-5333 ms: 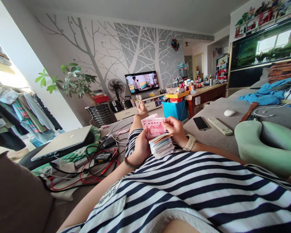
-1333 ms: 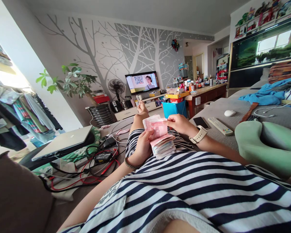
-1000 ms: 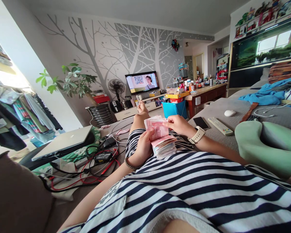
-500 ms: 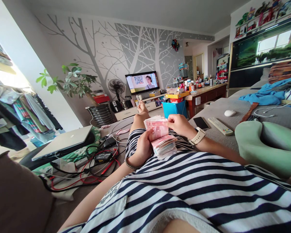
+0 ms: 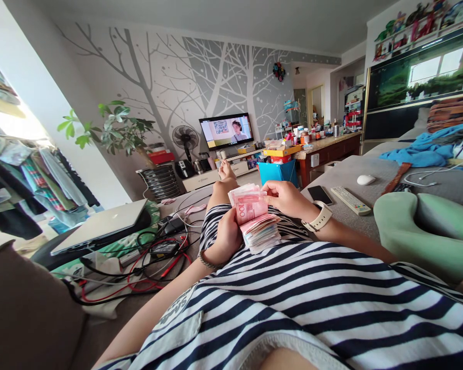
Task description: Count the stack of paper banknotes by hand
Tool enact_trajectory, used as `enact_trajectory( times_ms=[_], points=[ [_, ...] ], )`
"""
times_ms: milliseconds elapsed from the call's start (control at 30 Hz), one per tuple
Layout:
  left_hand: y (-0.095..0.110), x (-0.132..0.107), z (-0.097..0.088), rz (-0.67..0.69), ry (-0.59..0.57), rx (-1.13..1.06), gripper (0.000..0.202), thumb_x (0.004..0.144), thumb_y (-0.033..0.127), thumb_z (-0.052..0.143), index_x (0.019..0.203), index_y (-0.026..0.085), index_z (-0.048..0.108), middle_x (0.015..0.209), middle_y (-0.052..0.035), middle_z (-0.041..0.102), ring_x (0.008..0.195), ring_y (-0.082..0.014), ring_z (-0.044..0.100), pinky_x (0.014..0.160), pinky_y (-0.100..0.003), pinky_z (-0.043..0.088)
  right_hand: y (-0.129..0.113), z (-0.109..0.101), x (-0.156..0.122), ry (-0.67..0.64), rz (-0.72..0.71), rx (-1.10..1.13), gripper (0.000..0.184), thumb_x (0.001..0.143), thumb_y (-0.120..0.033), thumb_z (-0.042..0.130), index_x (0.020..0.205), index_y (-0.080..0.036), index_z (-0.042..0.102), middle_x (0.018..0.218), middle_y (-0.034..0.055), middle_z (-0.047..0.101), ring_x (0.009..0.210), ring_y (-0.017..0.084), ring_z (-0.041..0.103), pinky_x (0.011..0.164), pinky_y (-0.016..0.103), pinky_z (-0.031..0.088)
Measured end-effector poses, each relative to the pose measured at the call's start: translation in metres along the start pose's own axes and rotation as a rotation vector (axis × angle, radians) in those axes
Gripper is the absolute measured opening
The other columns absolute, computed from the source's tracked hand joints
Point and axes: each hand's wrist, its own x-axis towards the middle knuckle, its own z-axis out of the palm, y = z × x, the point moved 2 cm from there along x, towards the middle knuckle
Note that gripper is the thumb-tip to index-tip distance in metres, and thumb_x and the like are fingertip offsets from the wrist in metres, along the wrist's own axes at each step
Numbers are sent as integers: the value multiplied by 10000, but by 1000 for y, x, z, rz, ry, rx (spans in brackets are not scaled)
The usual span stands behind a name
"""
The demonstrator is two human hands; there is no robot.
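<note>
A folded wad of banknotes point(image 5: 259, 234), mostly pink notes marked 100, is over my lap on the striped cloth. My left hand point(image 5: 226, 234) is closed around its left side, the thumb pressing on the face of the notes. From the right, my right hand point(image 5: 283, 196) pinches the upper right edge of a pink banknote point(image 5: 250, 206) standing up from the wad. Other note ends fan out behind it at the top. The lower half bends back toward me, showing many layered edges.
To the left lie a silver laptop point(image 5: 104, 223) and tangled cables point(image 5: 158, 252). On the right are a phone point(image 5: 319, 195), a remote control point(image 5: 351, 200), a white mouse point(image 5: 366, 180) and a green neck pillow point(image 5: 405, 236). A television point(image 5: 227, 131) stands ahead.
My right hand has shifted slightly at the notes' upper right edge, its wrist turning a little. The raised pink note has moved slightly; my left hand keeps its hold.
</note>
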Motion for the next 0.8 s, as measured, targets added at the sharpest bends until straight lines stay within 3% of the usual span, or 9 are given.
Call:
enact_trajectory(
  times_ms=[400,567,800],
  points=[
    [4,-4,6,-9,-63,3,111,696,180,557,608,150,619,590,-23,628,578,-164,596,644,-301,510,-5,-3,-3,-45,9,24,342,900,-449,503,767,-147,593,642,-4,569,567,100,489,582,230,348],
    [0,0,1,-38,-47,-58,75,672,203,634,688,131,644,636,-21,649,571,-138,594,615,-261,491,2,-2,-1,-151,94,151,546,940,-568,339,701,-143,587,600,29,603,473,96,450,518,237,332],
    [-4,3,-2,-43,-42,-26,110,661,221,664,735,146,635,634,-19,646,649,-183,643,660,-294,504,27,1,7,5,167,-277,437,854,-486,558,576,-150,533,536,10,566,521,100,432,546,253,262]
  ],
)
